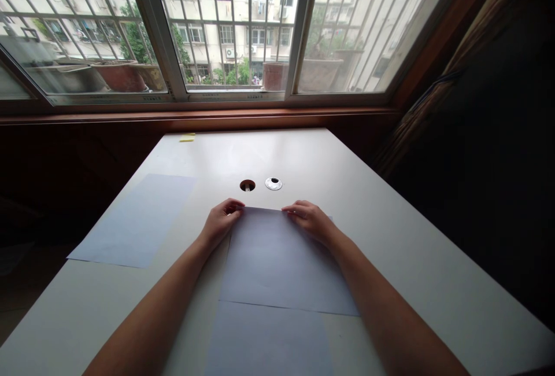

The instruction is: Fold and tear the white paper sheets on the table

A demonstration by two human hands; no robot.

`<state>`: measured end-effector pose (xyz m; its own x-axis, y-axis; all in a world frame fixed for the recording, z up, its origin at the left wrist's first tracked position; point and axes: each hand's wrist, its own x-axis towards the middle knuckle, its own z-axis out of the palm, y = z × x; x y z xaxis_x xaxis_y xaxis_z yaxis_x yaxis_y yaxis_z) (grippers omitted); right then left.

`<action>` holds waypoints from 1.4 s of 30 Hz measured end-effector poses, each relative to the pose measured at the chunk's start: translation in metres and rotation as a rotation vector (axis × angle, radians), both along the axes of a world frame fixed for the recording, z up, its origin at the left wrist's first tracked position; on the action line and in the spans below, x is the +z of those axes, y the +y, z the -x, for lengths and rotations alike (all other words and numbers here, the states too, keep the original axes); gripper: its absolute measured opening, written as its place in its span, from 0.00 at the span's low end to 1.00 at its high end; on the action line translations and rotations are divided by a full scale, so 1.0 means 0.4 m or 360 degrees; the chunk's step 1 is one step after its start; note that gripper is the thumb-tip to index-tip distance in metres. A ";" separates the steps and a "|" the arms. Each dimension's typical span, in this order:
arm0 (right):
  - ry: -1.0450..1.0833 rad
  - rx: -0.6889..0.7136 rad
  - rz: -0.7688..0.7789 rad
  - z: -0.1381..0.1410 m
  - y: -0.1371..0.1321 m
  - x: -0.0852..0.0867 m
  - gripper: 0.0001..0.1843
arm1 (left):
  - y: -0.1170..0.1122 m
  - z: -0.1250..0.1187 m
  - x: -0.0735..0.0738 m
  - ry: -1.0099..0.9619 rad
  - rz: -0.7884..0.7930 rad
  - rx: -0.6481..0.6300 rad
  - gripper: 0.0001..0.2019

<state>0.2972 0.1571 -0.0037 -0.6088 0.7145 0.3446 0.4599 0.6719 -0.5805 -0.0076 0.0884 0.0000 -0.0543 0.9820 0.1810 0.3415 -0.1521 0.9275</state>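
A pale blue sheet of paper [277,260] lies on the white table [390,249] in front of me, folded over so its doubled part covers the middle of a longer piece. My left hand [221,221] pinches the sheet's far left corner with curled fingers. At the far right corner my right hand [309,220] presses the edge, its fingers bent and close together. Both forearms reach in from the bottom of the view.
A second pale blue sheet [136,220] lies flat at the table's left side. Beyond my hands are a round cable hole [247,185] and its loose silver cap [273,183]. A small yellow item [187,138] sits near the far edge, below a barred window [229,29].
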 end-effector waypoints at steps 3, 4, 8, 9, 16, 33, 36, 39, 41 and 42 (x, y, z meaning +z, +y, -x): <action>0.0004 0.0004 0.0004 0.014 -0.002 0.003 0.13 | -0.001 -0.002 0.000 0.0015 -0.0009 0.0013 0.10; 0.0003 0.0005 0.0004 0.022 -0.002 0.005 0.13 | -0.001 -0.003 0.000 0.0016 -0.0012 0.0019 0.10; -0.0090 0.0019 -0.0084 0.071 0.001 0.023 0.12 | -0.003 -0.003 0.002 0.0001 -0.0023 0.0021 0.10; -0.0129 0.0030 -0.0127 0.088 0.002 0.029 0.11 | -0.003 -0.003 0.003 -0.0008 -0.0025 0.0018 0.09; -0.0153 0.0074 -0.0057 0.218 -0.007 0.063 0.12 | 0.001 0.006 -0.014 -0.0106 -0.0061 0.0013 0.11; 0.0454 -0.0344 0.0481 0.108 0.113 0.037 0.13 | -0.010 0.018 0.018 -0.0235 0.0347 -0.0355 0.32; 0.0511 -0.0433 0.0512 0.073 0.122 0.039 0.16 | -0.013 0.021 0.018 -0.0187 0.0348 -0.0437 0.35; 0.0506 -0.0510 0.0494 0.045 0.123 0.040 0.18 | -0.010 0.023 0.013 -0.0108 0.0274 -0.0508 0.35; 0.0507 -0.0546 0.0483 0.033 0.125 0.036 0.20 | -0.009 0.022 0.011 -0.0068 0.0235 -0.0536 0.34; 0.0515 -0.0560 0.0483 0.028 0.127 0.033 0.21 | -0.009 0.021 0.011 -0.0042 0.0222 -0.0533 0.33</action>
<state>0.2860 0.2078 0.0094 -0.2135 0.9515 0.2215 0.3922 0.2912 -0.8726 -0.0162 0.0847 0.0044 0.2717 0.9613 0.0467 0.2698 -0.1227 0.9551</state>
